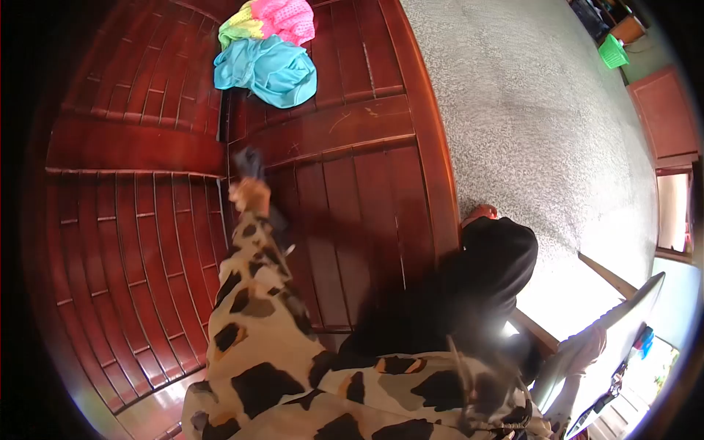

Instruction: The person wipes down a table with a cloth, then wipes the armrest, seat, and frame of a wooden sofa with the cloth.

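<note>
My left hand reaches out over the red-brown wooden bench, its fingers closed round a dark, blurred object that I cannot make out. A patterned sleeve covers that arm. Beyond the hand, a bundled light-blue cloth lies on the bench beside a pink and yellow-green knitted cloth. My right hand cannot be made out in the view.
The slatted bench back rises on the left. Dark-clothed legs rest over the bench's right edge. Speckled floor lies to the right, with a green basket at the far right.
</note>
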Demonstrator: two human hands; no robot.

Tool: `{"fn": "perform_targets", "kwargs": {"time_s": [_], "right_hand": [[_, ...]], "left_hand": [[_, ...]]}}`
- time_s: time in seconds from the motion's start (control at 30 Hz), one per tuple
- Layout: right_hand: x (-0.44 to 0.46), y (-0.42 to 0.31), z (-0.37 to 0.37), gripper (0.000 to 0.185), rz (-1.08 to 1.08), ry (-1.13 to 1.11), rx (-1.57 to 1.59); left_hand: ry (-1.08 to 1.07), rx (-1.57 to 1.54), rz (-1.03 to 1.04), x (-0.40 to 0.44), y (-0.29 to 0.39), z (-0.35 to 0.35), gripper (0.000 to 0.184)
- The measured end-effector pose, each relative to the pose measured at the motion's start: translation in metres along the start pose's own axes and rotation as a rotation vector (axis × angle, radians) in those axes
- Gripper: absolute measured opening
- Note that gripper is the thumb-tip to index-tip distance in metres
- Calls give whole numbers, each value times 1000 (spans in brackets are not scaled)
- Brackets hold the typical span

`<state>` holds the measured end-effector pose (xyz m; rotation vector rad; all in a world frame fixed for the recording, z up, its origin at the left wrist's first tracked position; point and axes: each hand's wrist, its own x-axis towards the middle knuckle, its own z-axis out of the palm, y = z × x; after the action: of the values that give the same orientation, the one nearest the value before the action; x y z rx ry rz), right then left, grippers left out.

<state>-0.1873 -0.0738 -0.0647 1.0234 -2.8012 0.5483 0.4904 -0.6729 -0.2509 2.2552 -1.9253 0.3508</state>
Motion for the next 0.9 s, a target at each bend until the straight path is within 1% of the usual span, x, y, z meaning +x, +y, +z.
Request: {"fn": "perform_targets", "kwargs": {"time_s": [0.03, 0.07, 0.1, 0.13, 0.17, 0.23, 0.27, 0.33, 0.37, 0.4, 0.43, 0.47, 0.5, 0.57, 0.6, 0.63, 0.67, 0.7, 0.77, 0.83, 0.87, 0.9], "right_hand": [[0, 0, 0, 33, -162, 17, -123], [0, 0, -1, 33, -326, 30, -247], [0, -2, -1, 33, -326, 27, -253], [0, -4, -3, 33, -289, 3, -245], [-1, -3, -4, 33, -271, -8, -245], [-4, 2, -2, 34, -232, 7, -215], [-4, 5, -2, 34, -212, 36, -185], [-2, -2, -4, 35, -231, 24, -152], [-2, -7, -3, 35, -248, 6, -114], [-3, -9, -3, 35, -243, 7, -113], [-4, -10, -3, 35, -252, 33, -141], [-5, -11, -3, 35, -260, 61, -171], [-4, -11, -4, 35, -254, 65, -172], [-3, -12, -6, 34, -187, 17, -120], [-3, -11, -5, 34, -184, 23, -120], [-4, -9, -4, 33, -243, 38, -156], [-3, -7, -2, 32, -302, 57, -189], [-3, -10, -3, 32, -297, 62, -186], [-4, -13, -6, 27, -207, 34, -149], [-3, -19, -6, 27, -206, 24, -101], [-2, -32, -8, 28, -176, 29, -102], [-2, -38, -9, 28, -150, 33, -102]], "left_hand": [[-186, 87, -108, -5, -21, 0, 24], [-324, 153, -160, -10, -33, 3, 27], [-371, 157, -218, -9, -38, 5, 31], [-397, 128, -260, -3, -27, -3, 35], [-386, 65, -427, 6, -8, -7, 35], [-353, -134, -199, 29, 25, 0, 27], [-332, -142, -135, 39, 61, -13, 24], [-173, -164, 143, 48, 137, -21, 22], [308, -115, 500, 45, 164, 1, 18], [451, -276, 592, 40, 204, -8, 16], [97, -317, 558, 30, 246, -35, 16], [-240, -433, 258, 20, 296, -68, 18], [-318, -455, 300, 6, 331, -76, 24], [-321, -510, 455, -29, 385, -94, 31], [-384, -576, 436, -48, 403, -101, 33], [-370, -542, 502, -60, 414, -101, 33], [-358, -550, 566, -65, 411, -98, 33], [-348, -557, 633, -66, 404, -100, 33], [-328, -495, 602, -48, 370, -101, 31], [-142, -387, 476, -28, 303, -75, 20], [-7, -427, 386, -29, 261, -72, 21], [96, 62, 548, -35, 198, -29, 18]]}}
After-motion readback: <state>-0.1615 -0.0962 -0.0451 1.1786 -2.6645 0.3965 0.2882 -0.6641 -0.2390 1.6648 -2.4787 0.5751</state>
